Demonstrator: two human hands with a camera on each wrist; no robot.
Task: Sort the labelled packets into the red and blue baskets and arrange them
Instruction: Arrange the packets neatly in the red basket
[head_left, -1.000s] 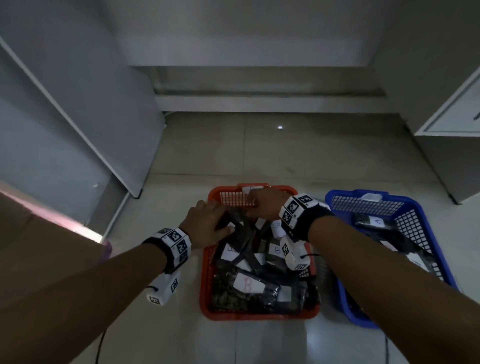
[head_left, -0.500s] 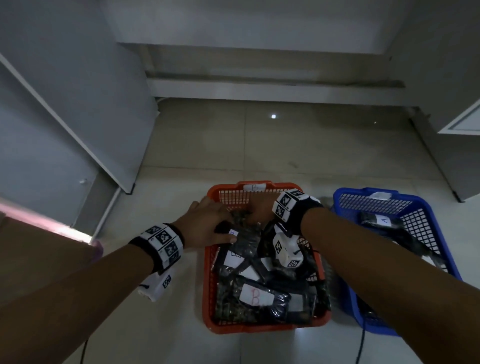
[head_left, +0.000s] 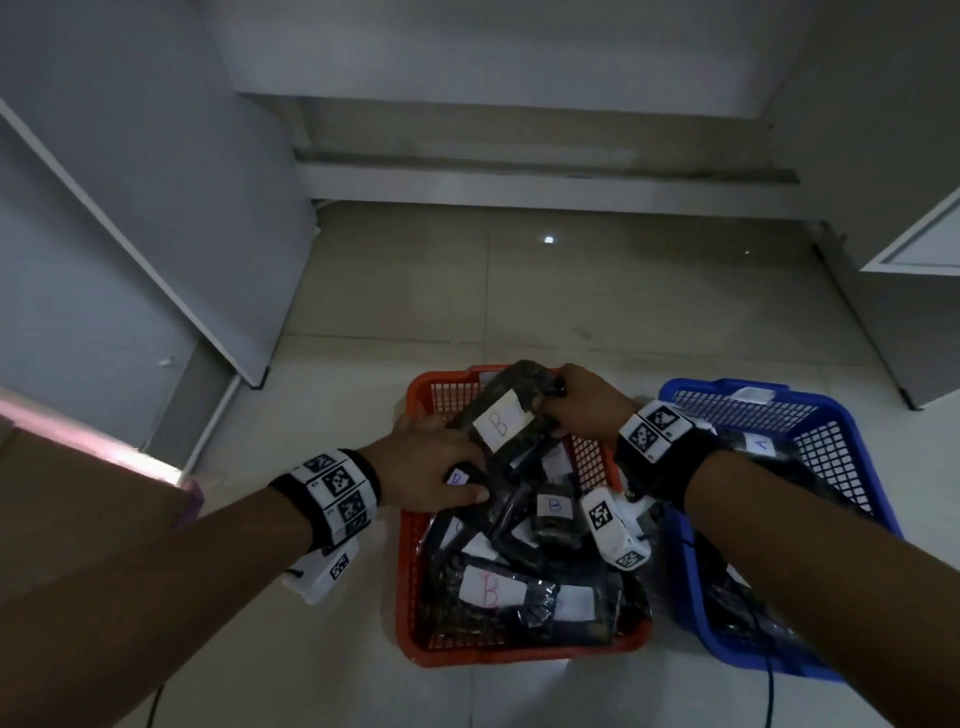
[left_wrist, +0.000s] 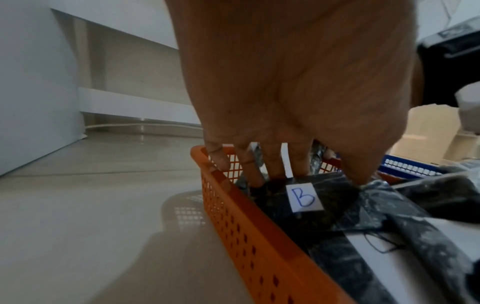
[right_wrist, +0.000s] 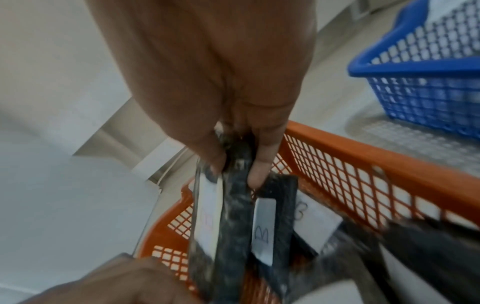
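Note:
A red basket (head_left: 410, 571) (left_wrist: 259, 246) (right_wrist: 363, 156) on the floor holds several dark packets with white B labels. My right hand (head_left: 571, 400) (right_wrist: 239, 162) pinches the top edge of a B packet (head_left: 501, 423) (right_wrist: 231, 205), raised on edge over the basket's far end. A second upright B packet (right_wrist: 281, 205) stands against it. My left hand (head_left: 436, 467) (left_wrist: 303, 174) rests with straight fingers on another B packet (head_left: 458, 476) (left_wrist: 306, 198) at the basket's left side. The blue basket (head_left: 831, 457) (left_wrist: 405, 166) (right_wrist: 415, 67) to the right holds packets, one labelled A (head_left: 761, 444).
Pale floor tiles (head_left: 519, 301) stretch beyond the baskets to a low step under the back wall. A white panel (head_left: 156, 208) slants along the left and a cabinet (head_left: 924, 244) stands at the right. A brown surface (head_left: 78, 519) lies at my near left.
My right hand has lifted a B packet up out of the pile at the red basket's far end. The left hand has stayed on the packets at the basket's left side.

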